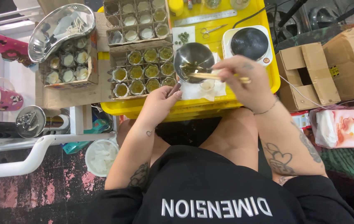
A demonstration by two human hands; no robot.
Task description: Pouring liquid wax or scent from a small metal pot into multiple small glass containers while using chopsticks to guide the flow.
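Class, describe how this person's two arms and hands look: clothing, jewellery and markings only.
Both forearms are bare, below black short sleeves. The left hand has a small heart tattoo at the wrist and a darker tattoo near the elbow. The right hand wears a thin bracelet; heart outlines are tattooed on that forearm.

A home craft workshop: hotplate (249, 43), filled tins (144, 71), cardboard boxes (309, 74).

Small steel pot (192, 58) sat upright on white paper, handle toward person; wooden sticks (210, 76) lay level across its near rim.
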